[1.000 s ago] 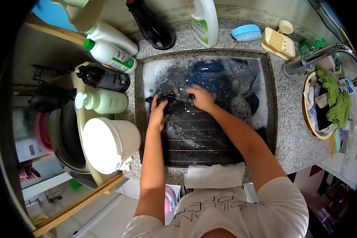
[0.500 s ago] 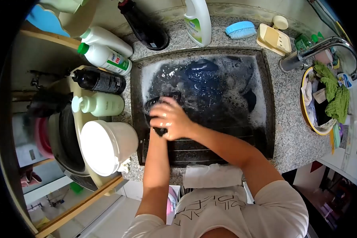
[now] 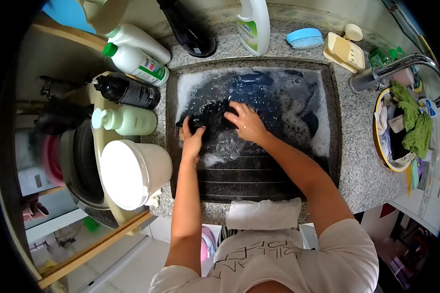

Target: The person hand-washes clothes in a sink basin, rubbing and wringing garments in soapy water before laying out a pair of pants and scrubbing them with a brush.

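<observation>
Right hand [image 3: 249,126] moved toward two o'clock, clear of left hand [image 3: 191,142]; both hands' fingers hold bunched wet black cloth [image 3: 213,115], apparently for two-sided control.

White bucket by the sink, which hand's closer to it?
Left. The left hand is up and right of the white bucket; the right hand is farther right, at the black cloth's far end.

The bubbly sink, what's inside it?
Inside the sink are soapy water, a dark blue cloth, and a black cloth held by the left hand and right hand. Whatever lies beneath the cloths and foam is covered, so I can't tell.
</observation>
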Demonstrator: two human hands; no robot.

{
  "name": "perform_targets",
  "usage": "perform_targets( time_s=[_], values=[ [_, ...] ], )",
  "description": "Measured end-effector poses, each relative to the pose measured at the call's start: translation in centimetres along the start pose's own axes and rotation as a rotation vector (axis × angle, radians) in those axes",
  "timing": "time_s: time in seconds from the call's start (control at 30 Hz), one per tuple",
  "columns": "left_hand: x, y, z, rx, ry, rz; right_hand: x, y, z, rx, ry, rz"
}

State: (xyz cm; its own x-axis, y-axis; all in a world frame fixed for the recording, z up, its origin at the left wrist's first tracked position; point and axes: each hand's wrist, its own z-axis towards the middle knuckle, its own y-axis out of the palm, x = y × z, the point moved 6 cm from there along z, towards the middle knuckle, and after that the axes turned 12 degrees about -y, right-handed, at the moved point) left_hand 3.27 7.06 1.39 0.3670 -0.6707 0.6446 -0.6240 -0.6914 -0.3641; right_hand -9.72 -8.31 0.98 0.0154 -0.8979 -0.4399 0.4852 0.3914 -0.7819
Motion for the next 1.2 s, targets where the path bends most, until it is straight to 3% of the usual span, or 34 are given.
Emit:
perform_targets(
  time_s=[0.03, 0.07, 0.1, 0.17, 0.23, 0.27, 0.37, 0.4, 0.43, 0.5, 0.53, 0.57, 0.63, 0.67, 0.7, 0.77, 0.8, 0.83, 0.93, 1.03, 1.1, 1.2],
  values=[
    [-0.5, -0.2, 0.8, 0.130, 0.063, 0.110, -0.6, 1.0, -0.4, -0.142, -0.145, -0.083],
    [-0.9, 0.0, 1.3, 0.130, 0.064, 0.111, 0.0, 1.3, -0.7, -0.244, -0.113, 0.024],
    [-1.1, 0.0, 1.5, 0.147, 0.069, 0.043, 1.1, 1.1, -0.7, -0.102, -0.080, 0.170],
    [-0.7, 0.3, 1.5, 0.164, 0.078, -0.029, 4.2, 3.0, -0.6, -0.233, 0.371, 0.335],
    [-0.7, 2.5, 0.7, -0.215, -0.225, -0.554, 2.8, 1.3, 1.1, -0.010, 0.448, 0.451],
    [0.5, 4.0, -0.3, -0.517, -0.252, -0.595, 1.2, 1.0, 2.2, 0.070, 0.301, 0.541],
    [1.2, 4.2, 0.3, -0.557, -0.262, -0.597, -7.7, -4.7, 4.8, 0.255, -0.086, 0.609],
    [-1.4, 4.5, 4.1, -0.644, -0.313, -0.766, -10.3, -5.5, 4.9, 0.241, -0.168, 0.608],
    [3.5, 5.8, -2.2, -0.756, -0.312, -0.826, -12.8, -6.7, 4.9, 0.281, -0.294, 0.588],
    [3.4, 6.2, -1.9, -1.076, -0.468, -0.869, -15.9, -6.5, 4.5, 0.227, -0.423, 0.547],
    [2.6, 6.5, -0.3, -0.867, -0.335, -1.009, -16.0, -6.1, 4.3, 0.215, -0.447, 0.523],
    [2.1, 6.8, 0.0, -0.865, -0.334, -1.008, -15.9, -5.3, 3.9, 0.203, -0.471, 0.498],
    [2.0, 6.8, 0.6, -0.853, -0.129, -0.930, -13.1, -4.0, 3.9, 0.219, -0.363, 0.410],
    [2.0, 6.8, 0.7, -0.845, -0.028, -0.892, -11.3, -5.2, 4.5, 0.402, -0.334, 0.384],
    [1.7, 6.7, 0.6, -0.832, 0.068, -0.855, -9.0, -4.5, 4.7, 0.316, -0.157, 0.357],
    [1.7, 6.8, 0.0, -0.806, 0.265, -0.772, -4.9, -4.1, 4.8, 0.410, 0.056, 0.436],
    [1.8, 6.7, -2.6, -0.662, -0.134, -0.949, -3.0, -3.7, 4.7, 0.416, 0.097, 0.370],
    [1.7, 5.8, -3.4, -0.510, -0.189, -0.793, -1.3, -3.6, 4.5, 0.357, 0.178, 0.339],
    [1.9, 3.7, -3.2, -0.470, -0.051, -0.693, 1.2, -3.3, 2.8, 0.333, 0.170, 0.145],
    [1.5, 1.0, -2.6, -0.240, -0.068, -0.579, 1.9, -2.9, 1.4, 0.264, 0.180, 0.048],
    [-0.6, 0.3, -0.2, -0.164, -0.121, -0.482, 0.1, -1.5, 0.8, 0.061, -0.016, -0.027],
    [-0.8, -0.4, 1.2, 0.032, 0.068, -0.066, -0.8, 0.8, -0.5, -0.166, -0.183, -0.015]
  ],
)
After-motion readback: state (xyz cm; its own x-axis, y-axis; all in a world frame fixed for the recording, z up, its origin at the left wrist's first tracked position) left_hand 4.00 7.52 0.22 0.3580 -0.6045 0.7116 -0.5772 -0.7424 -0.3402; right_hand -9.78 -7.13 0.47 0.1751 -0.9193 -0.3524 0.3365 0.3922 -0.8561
